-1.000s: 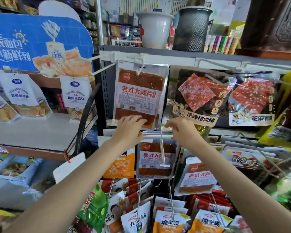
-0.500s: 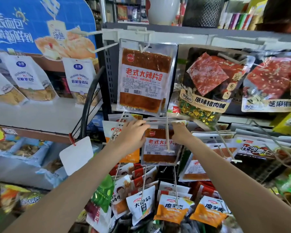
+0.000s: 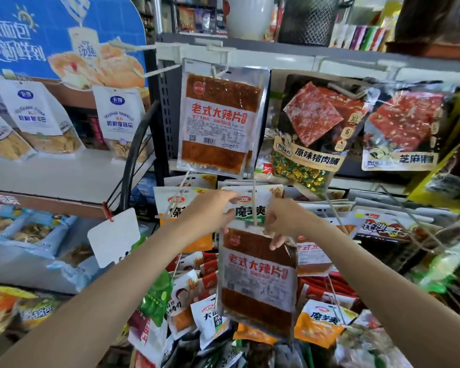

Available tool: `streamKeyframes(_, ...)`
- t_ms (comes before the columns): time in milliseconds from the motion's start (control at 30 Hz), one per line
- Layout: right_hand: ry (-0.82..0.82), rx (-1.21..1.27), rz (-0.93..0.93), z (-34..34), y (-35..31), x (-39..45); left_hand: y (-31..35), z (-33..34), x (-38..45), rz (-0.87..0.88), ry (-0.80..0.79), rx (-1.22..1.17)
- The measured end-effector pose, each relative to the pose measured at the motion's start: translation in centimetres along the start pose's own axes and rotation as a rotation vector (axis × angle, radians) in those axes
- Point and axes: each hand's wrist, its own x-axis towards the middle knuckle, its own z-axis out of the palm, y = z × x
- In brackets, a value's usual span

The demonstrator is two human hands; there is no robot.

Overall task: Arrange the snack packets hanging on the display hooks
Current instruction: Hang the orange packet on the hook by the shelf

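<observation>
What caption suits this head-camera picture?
Both hands hold a spicy strip packet by its top edge below another hanging packet.

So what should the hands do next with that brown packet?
Probably slide the brown packet further back along the hook. Both the left hand and right hand pinch its top edge right at the hook, and it hangs tilted.

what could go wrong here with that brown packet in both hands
1. Both hands, left hand and right hand, pinch only the top edge of the brown packet, so it could slip and drop into the crowded packets below.
2. The thin white hook sits right between the hands and could snag a hand.
</observation>
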Motion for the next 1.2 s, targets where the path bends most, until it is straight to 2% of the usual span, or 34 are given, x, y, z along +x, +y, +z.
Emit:
streamKeyframes(167, 0.014, -0.022, -0.065, -3.0, -1.0, -6.8, 3.3, -2.8, -0.7, -0.006, -0.349, -0.37)
streamKeyframes(267, 0.153, -0.077, -0.126, -5.9, -2.7, -9.5, 5.2, -5.1, -1.0, 0.006, -0.342, -0.498)
streamKeyframes(333, 0.335, -0.081, -0.196, -7.6, -4.2, -10.1, 6.2, -7.1, -1.1, 0.002, -0.209, -0.528)
streamKeyframes(500, 0.74, -0.095, -0.335, -9.7, -8.1, -8.2, 5.8, -12.4, -1.5, 0.047, 0.291, -0.385)
streamKeyframes(600, 0.928, -0.06, -0.434, -10.9, -10.9, -7.0, 4.2, -14.7, -1.6, 0.048, 0.485, -0.384)
streamKeyframes(667, 1.019, -0.082, -0.463, -11.7, -12.7, -5.8, 3.3, -15.7, -1.0, 0.049, 0.555, -0.441)
streamKeyframes(767, 1.041, -0.079, -0.442, -12.5, -13.7, -3.7, 2.3, -16.5, 0.9, 0.023, 0.596, -0.392)
streamKeyframes(933, 0.961, 0.009, -0.347, -12.9, -12.8, 0.1, 1.3, -15.2, 3.9, -0.026, 0.639, -0.2)
streamKeyframes(1033, 1.016, -0.043, -0.308, -13.1, -12.6, 1.7, 1.2, -13.9, 5.1, -0.049, 0.725, 0.093)
streamKeyframes(1100, 0.952, -0.074, -0.288, -13.3, -12.3, 2.9, 0.8, -12.6, 5.8, 0.002, 0.635, 0.166)
streamKeyframes(1200, 0.767, -0.068, -0.284, -13.1, -11.3, 4.7, -1.0, -10.7, 7.4, 0.052, 0.374, 0.174)
